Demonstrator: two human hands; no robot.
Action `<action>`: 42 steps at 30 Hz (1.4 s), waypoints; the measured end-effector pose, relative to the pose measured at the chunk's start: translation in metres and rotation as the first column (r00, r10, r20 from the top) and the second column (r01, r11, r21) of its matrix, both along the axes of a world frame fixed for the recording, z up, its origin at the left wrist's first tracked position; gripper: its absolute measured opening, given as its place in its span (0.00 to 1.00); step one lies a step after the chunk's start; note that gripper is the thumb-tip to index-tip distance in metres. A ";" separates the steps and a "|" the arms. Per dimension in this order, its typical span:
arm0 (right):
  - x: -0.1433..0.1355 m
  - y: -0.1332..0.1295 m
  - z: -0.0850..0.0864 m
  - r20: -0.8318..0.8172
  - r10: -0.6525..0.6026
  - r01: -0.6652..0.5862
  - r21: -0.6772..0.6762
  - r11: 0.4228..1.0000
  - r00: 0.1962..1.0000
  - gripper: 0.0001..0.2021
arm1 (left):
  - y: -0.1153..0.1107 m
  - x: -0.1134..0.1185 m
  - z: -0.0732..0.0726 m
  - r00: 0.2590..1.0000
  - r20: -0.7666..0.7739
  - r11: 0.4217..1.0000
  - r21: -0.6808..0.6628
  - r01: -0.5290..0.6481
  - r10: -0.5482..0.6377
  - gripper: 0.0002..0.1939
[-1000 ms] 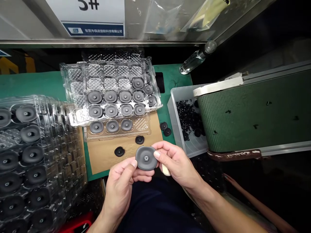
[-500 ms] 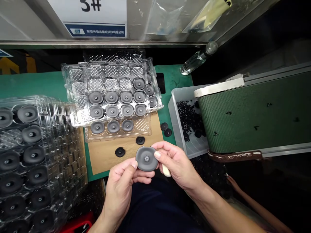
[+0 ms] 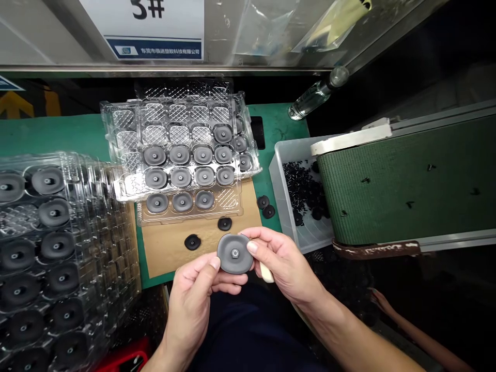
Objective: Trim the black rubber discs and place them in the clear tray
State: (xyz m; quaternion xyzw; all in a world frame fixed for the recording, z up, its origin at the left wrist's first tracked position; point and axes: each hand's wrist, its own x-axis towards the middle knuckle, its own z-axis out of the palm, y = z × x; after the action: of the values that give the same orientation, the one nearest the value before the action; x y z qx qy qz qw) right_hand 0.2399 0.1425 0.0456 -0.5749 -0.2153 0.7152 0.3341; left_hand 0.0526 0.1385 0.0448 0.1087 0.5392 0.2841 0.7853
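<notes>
Between both hands I hold a dark grey rounded plastic disc (image 3: 227, 262) with a raised stud at its centre. My left hand (image 3: 197, 283) pinches its left edge between thumb and fingers. At the opposite edge, my right hand (image 3: 279, 261) grips it with thumb and forefinger, while a cream-coloured handle (image 3: 266, 273) is tucked under its other fingers; the tool's far end is hidden. Beyond the hands, two black discs (image 3: 192, 242) lie on brown cardboard (image 3: 163, 258). Farther back, clear plastic trays (image 3: 127, 191) carry several grey discs in their pockets.
At left rises a tall stack of clear trays (image 3: 96, 227) filled with discs. A translucent bin (image 3: 284, 206) of small black parts stands right, beside a green conveyor belt (image 3: 383, 201) carrying scattered pieces. A bottle (image 3: 313, 98) leans behind. Another person's hand (image 3: 382, 299) shows at lower right.
The view has shifted slightly. Both hands keep the disc in nearly the same position, and the other person's hand at lower right has moved a little right and down.
</notes>
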 end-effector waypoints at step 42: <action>-0.004 0.044 0.085 -0.029 -0.012 0.020 0.289 0.957 1.000 0.20 | 0.025 0.007 0.076 0.994 -0.012 0.916 0.390 -0.093 0.106 0.19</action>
State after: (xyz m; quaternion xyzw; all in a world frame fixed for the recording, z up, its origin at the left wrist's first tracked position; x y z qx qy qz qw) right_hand 0.2359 0.1867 0.1310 -0.5120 -0.3082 0.6810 0.4231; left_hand 0.0595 0.1635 0.1208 0.2393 0.4899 0.4229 0.7238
